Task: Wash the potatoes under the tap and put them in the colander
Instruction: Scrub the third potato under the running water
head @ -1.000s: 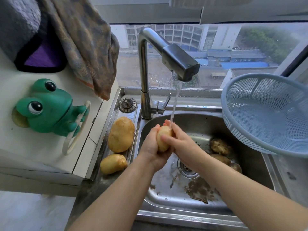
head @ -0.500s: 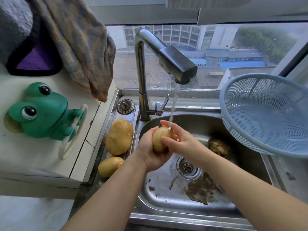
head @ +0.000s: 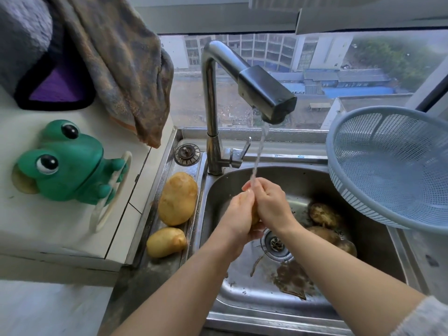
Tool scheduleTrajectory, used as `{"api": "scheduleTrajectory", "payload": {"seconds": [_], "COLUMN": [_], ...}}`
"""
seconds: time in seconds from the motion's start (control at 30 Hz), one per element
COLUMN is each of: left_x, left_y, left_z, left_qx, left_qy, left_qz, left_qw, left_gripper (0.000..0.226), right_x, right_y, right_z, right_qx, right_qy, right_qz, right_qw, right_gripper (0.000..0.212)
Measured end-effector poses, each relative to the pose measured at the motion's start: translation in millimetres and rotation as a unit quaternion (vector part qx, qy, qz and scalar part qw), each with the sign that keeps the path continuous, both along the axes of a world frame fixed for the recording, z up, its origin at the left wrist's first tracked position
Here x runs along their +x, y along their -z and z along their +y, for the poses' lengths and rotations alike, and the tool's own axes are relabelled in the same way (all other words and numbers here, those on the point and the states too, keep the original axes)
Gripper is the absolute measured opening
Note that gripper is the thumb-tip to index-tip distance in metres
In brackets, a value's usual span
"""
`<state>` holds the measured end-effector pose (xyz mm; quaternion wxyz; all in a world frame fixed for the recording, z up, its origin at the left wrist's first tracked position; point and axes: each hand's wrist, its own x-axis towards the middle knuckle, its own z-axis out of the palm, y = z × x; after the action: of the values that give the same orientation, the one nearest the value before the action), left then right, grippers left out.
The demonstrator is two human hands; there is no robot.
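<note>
Water runs from the tap (head: 266,98) onto my two hands over the steel sink (head: 303,309). My left hand (head: 238,215) and my right hand (head: 270,202) are cupped together round one potato (head: 254,218), which is almost fully hidden between them. Two clean potatoes lie on the sink's left ledge, a large one (head: 178,198) and a small one (head: 166,241). Dirty potatoes (head: 323,214) lie in the basin at the right. The blue colander (head: 392,166) sits tilted on the sink's right edge with nothing visible in it.
A green frog holder (head: 65,163) is on the white counter at the left, with a towel (head: 121,69) hanging above it. A sink plug (head: 187,154) lies by the tap base. Muddy residue (head: 291,280) lies near the drain (head: 275,243).
My hands have closed further round the potato, so it is nearly hidden now. They have shifted slightly right under the stream.
</note>
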<state>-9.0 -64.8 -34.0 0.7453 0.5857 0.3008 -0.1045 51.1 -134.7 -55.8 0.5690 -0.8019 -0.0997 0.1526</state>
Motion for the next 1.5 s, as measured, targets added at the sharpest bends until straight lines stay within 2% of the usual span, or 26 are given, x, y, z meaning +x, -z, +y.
{"api": "scheduleTrajectory", "payload": {"seconds": [0.07,0.13,0.2,0.3,0.37,0.43,0.5,0.6,0.67,0.83,0.93,1.0,1.1,1.2,1.3,1.4,1.47,1.5], "left_x": [-1,-1,-2,-4,-6,-7,-10,-17,-21,-9,-13,-18,-22,-20,-18,-20,-20,-20], "left_y": [6,9,8,2,0,2,4,7,5,-3,-3,2,7,6,3,3,2,3], "left_z": [-2,-1,1,1,-3,-10,-14,-17,-18,-1,-2,-7,-10,1,17,23,21,18], "left_qx": [0.002,-0.014,-0.058,-0.117,-0.085,-0.033,0.017,0.116,0.131,0.002,0.085,0.153,0.181,0.116,-0.066,-0.188,-0.182,-0.137], "left_qy": [-0.016,-0.058,-0.101,-0.128,-0.129,-0.135,-0.135,-0.091,-0.067,-0.112,-0.070,-0.060,-0.036,-0.045,-0.095,-0.080,-0.066,-0.055], "left_qz": [-0.014,0.002,0.033,0.061,0.048,0.016,-0.012,-0.067,-0.096,-0.023,-0.046,-0.077,-0.110,-0.086,-0.008,0.022,0.014,0.001], "left_qw": [1.000,0.998,0.993,0.983,0.987,0.990,0.991,0.987,0.984,0.993,0.993,0.983,0.977,0.988,0.993,0.979,0.981,0.989], "left_gripper": [0.038,0.042,0.049,0.053,0.049,0.045,0.042,0.040,0.039,0.040,0.039,0.036,0.030,0.032,0.038,0.039,0.039,0.039], "right_x": [-4,-7,-15,-28,-29,-24,-17,-11,-10,-27,-25,-21,-18,-18,-15,-10,-11,-12], "right_y": [-1,-4,-8,-5,-6,-8,-10,-11,-14,-16,-11,-13,-17,-9,-4,-7,-11,-14], "right_z": [1,0,-2,-5,-4,-2,4,11,10,1,0,4,9,1,-14,-22,-19,-15], "right_qx": [-0.002,0.017,0.045,0.064,0.076,0.080,0.078,0.132,0.156,0.133,0.091,0.088,0.117,0.150,0.145,0.174,0.203,0.197], "right_qy": [0.055,0.075,0.033,-0.029,-0.023,0.010,0.044,0.125,0.171,0.029,0.003,0.042,0.084,0.018,-0.098,-0.131,-0.108,-0.079], "right_qz": [-0.003,0.003,0.023,0.066,0.069,0.046,0.059,0.187,0.242,0.121,0.091,0.128,0.204,0.184,0.191,0.231,0.247,0.239], "right_qw": [0.998,0.997,0.998,0.995,0.994,0.996,0.994,0.965,0.942,0.983,0.992,0.987,0.968,0.971,0.966,0.948,0.941,0.947], "right_gripper": [0.038,0.033,0.023,0.039,0.035,0.018,0.007,0.030,0.036,0.024,0.027,0.028,0.026,0.025,0.038,0.023,0.015,0.013]}}
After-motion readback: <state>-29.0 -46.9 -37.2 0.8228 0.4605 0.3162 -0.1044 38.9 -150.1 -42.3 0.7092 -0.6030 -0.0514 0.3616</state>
